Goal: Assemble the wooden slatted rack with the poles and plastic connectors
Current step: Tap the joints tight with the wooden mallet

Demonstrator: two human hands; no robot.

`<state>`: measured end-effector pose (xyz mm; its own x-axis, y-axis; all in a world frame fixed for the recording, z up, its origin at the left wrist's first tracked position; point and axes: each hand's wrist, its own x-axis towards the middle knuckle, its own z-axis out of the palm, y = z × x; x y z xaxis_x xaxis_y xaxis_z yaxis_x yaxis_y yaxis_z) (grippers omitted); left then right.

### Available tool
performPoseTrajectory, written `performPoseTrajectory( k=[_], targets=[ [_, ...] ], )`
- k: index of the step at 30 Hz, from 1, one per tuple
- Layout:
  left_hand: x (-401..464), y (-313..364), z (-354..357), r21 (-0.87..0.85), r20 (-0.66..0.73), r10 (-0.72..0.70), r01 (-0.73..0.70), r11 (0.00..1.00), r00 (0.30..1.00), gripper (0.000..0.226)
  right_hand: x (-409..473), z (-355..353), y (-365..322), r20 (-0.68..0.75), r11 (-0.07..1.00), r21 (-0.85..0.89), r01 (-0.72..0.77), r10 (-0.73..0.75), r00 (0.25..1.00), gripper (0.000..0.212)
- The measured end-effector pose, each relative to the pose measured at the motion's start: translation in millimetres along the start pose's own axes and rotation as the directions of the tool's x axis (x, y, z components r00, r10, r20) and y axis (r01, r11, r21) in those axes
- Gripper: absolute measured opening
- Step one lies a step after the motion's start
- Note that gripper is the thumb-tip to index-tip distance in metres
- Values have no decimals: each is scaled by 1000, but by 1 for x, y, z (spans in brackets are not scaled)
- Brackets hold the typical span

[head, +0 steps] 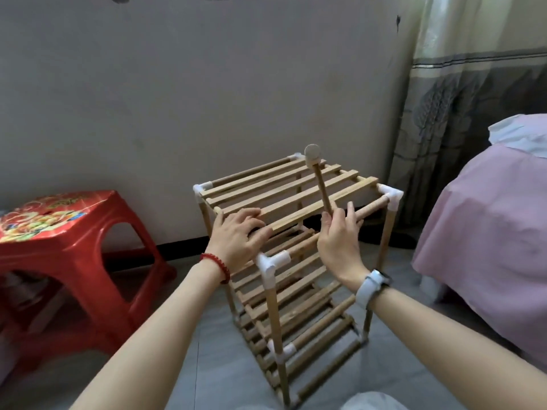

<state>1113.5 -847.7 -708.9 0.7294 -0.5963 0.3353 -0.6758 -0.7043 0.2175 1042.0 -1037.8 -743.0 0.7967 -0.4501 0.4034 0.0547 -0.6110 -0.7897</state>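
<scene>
1. Grey floor [213,365] by a bare wall; red stool [68,250] left, pink bed [488,232] right.
2. Rack [284,261] stands centre, three slatted tiers, white connectors [270,263] at its corners: seemingly near complete.
3. Left hand [236,238] rests flat on the top slats.
4. Right hand [340,238] grips a mallet [318,176], probably for seating joints.

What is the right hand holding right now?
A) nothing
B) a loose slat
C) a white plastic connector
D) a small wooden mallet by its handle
D: the right hand grips the handle of the wooden mallet, its head raised above the rack's top shelf.
</scene>
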Motion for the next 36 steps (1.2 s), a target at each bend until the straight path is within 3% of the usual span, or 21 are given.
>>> performPoseTrajectory(
  k=[3,6,10,13,16,18,20,23,27,28,31,32,34,36],
  targets=[
    [-3,1,8,-34,-78,-38,36,999,996,47,7,3,-1,-5,998,61,9,-8,1000,32],
    [-6,14,9,65,-78,-50,55,996,996,63,34,-10,5,77,997,80,-6,0,997,25],
    [-18,46,14,213,-43,-149,155,965,988,76,75,-25,6,200,990,-131,-53,79,977,25],
    [-20,58,19,326,-71,-220,231,917,973,70,75,-21,5,172,976,-217,32,6,985,27],
    [-7,62,24,384,-69,-272,277,881,960,64,53,-29,-3,88,985,-162,54,-39,995,29],
    [5,66,30,372,-50,-266,265,889,963,61,42,-49,-7,164,987,-159,7,20,986,32],
    [17,70,37,296,-41,-244,245,923,969,57,36,-80,-13,225,959,-283,22,44,973,34],
    [34,76,48,228,-25,-237,236,945,971,55,37,-128,-29,117,898,-431,85,-38,992,32],
    [46,80,57,182,-15,-237,236,955,971,56,19,-152,-42,-147,928,-348,129,-190,971,28],
    [47,80,57,176,-9,-237,234,956,972,56,10,-148,-41,-143,924,-362,124,-187,972,29],
    [46,80,54,157,13,-240,235,959,971,54,-10,-139,-38,128,833,-549,63,9,992,34],
    [45,79,52,151,17,-241,236,960,970,54,-9,-141,-43,156,813,-579,67,29,987,36],
    [44,79,50,144,29,-240,233,962,970,53,-2,-151,-57,39,842,-536,61,-47,998,35],
    [45,78,49,143,28,-235,228,963,972,53,-2,-156,-65,-187,900,-414,134,-228,956,32]
  ],
)
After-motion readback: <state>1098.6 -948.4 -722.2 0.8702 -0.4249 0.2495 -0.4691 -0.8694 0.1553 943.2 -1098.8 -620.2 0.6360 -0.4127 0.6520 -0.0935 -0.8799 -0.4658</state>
